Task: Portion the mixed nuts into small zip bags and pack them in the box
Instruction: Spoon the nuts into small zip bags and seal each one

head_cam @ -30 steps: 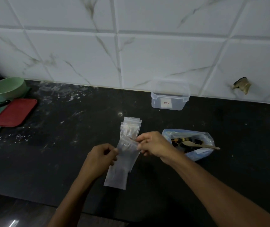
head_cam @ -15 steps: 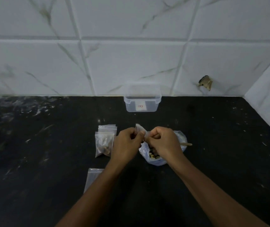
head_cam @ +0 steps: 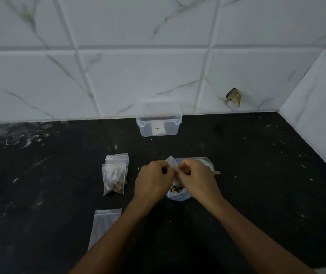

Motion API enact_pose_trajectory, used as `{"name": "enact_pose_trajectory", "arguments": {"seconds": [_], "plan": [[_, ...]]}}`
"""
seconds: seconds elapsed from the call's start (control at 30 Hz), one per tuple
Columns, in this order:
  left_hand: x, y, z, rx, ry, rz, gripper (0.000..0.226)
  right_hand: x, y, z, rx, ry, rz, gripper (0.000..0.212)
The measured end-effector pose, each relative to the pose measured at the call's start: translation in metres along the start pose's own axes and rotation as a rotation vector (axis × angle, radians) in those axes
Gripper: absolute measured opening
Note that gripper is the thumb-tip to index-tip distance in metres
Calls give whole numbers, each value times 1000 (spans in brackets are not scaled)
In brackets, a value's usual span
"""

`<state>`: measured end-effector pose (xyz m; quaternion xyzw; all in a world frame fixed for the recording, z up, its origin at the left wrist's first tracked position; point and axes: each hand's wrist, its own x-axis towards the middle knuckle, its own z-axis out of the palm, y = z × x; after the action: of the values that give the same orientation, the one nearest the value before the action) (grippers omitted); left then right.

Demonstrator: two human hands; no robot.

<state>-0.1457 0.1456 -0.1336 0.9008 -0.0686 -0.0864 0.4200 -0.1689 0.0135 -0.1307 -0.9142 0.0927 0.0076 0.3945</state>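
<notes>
My left hand (head_cam: 154, 179) and my right hand (head_cam: 196, 179) both pinch the top edge of a small clear zip bag (head_cam: 171, 162), held over the big bag of mixed nuts (head_cam: 178, 191). Most of the small bag is hidden between my hands. A wooden spoon handle (head_cam: 216, 172) pokes out to the right of the nut bag. Filled zip bags (head_cam: 114, 177) lie in a small stack to the left. An empty zip bag (head_cam: 103, 224) lies near my left forearm. The clear plastic box (head_cam: 159, 123) stands open by the wall.
The black counter (head_cam: 49, 184) is dusted with pale flecks. White marble tiles form the back wall, and a side wall (head_cam: 316, 119) closes the counter on the right. A broken spot (head_cam: 234, 96) shows in the back wall tile.
The view has swung right; the green bowl and red tray left the frame. My hands moved the small zip bag from the left stack to over the nut bag. One empty bag stayed behind.
</notes>
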Motion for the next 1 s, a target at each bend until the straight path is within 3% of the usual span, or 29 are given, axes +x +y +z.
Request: {"name": "enact_pose_trajectory", "arguments": {"seconds": [0.17, 0.33, 0.43, 0.63, 0.7, 0.83, 0.9, 1.0], "plan": [[2, 1, -4, 208, 25, -7, 26, 1, 5, -12, -120, 119, -29, 19], [3, 4, -2, 230, -113, 72, 31, 0, 2, -12, -180, 28, -86, 3], [3, 4, -3, 251, -123, 90, 33, 0, 0, -17, -250, 13, -78, 5], [9, 1, -6, 145, -41, 153, 6, 1, 1, -25, -221, 52, -94, 12], [9, -3, -3, 42, -92, 210, 39, 1, 0, -26, -207, 46, -72, 14], [2, -2, 0, -61, -347, 231, 105, 3, -1, -28, -209, 72, -63, 18], [-2, 3, 5, -13, -362, 228, 109, 3, -4, -28, -222, 60, -59, 19], [-2, 5, 12, -77, -193, 254, 92, 5, -9, -29, -219, 2, -35, 14]]}}
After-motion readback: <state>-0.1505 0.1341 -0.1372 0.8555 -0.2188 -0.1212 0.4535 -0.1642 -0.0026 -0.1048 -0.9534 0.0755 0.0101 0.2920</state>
